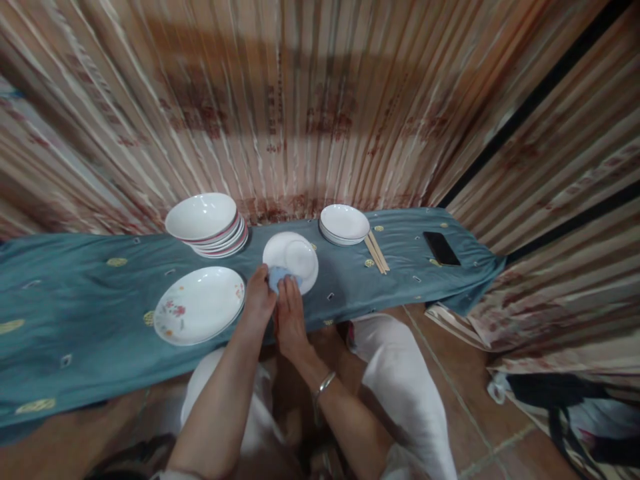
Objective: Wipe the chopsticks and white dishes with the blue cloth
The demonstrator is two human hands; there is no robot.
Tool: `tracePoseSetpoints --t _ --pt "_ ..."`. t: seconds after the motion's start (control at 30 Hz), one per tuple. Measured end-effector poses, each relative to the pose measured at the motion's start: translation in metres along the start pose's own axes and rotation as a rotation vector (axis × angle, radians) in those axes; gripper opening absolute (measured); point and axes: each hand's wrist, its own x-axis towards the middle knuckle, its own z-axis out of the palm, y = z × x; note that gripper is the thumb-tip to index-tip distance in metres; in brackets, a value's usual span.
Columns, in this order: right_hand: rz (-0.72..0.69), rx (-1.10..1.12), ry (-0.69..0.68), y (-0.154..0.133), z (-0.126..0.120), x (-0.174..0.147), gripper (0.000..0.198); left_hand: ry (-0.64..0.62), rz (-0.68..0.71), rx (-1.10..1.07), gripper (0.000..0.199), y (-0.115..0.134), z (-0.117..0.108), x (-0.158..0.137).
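Note:
A small white plate with a raised inner ring is tilted slightly at the front of the cloth-covered bench. My left hand is closed at the plate's near left edge, its fingertips partly hidden. A light blue cloth lies bunched on the near part of the plate. My right hand, with a silver bangle at the wrist, presses its fingers on that cloth against the plate. Just left of my hands lies a large oval plate with a floral pattern.
A stack of white bowls with red rims stands at the back left. Right of my hands are stacked small dishes, several wooden chopsticks and a black phone. A curtain hangs behind the green bench cover.

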Motion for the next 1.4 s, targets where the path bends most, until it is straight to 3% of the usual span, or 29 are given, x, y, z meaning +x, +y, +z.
tracePoseSetpoints --t 0.1,0.27,0.8,1.03,1.17,1.27,1.4 --pt "-0.111 -0.008 -0.016 0.006 -0.010 0.013 0.056 0.003 0.039 -0.031 0.011 0.004 0.003 -0.007" --pt "-0.222 -0.023 -0.040 0.016 -0.027 0.044 0.048 -0.102 0.051 -0.043 0.009 0.011 0.017 -0.021" --pt "-0.257 -0.024 -0.084 0.035 -0.049 0.135 0.040 -0.076 0.070 -0.054 0.013 0.012 0.026 -0.018" --pt "-0.145 0.062 -0.067 0.055 -0.044 0.158 0.036 -0.048 0.078 -0.006 0.013 0.004 0.022 -0.014" --pt "0.010 0.131 -0.017 0.079 -0.034 0.162 0.038 -0.045 0.067 0.024 0.013 0.006 0.017 -0.014" --pt "0.193 0.204 0.035 0.102 -0.024 0.155 0.040 -0.065 0.040 0.055 0.012 0.010 0.013 -0.013" --pt "0.319 0.236 0.078 0.125 -0.013 0.132 0.041 -0.040 0.009 0.080 0.009 0.011 0.009 -0.008"
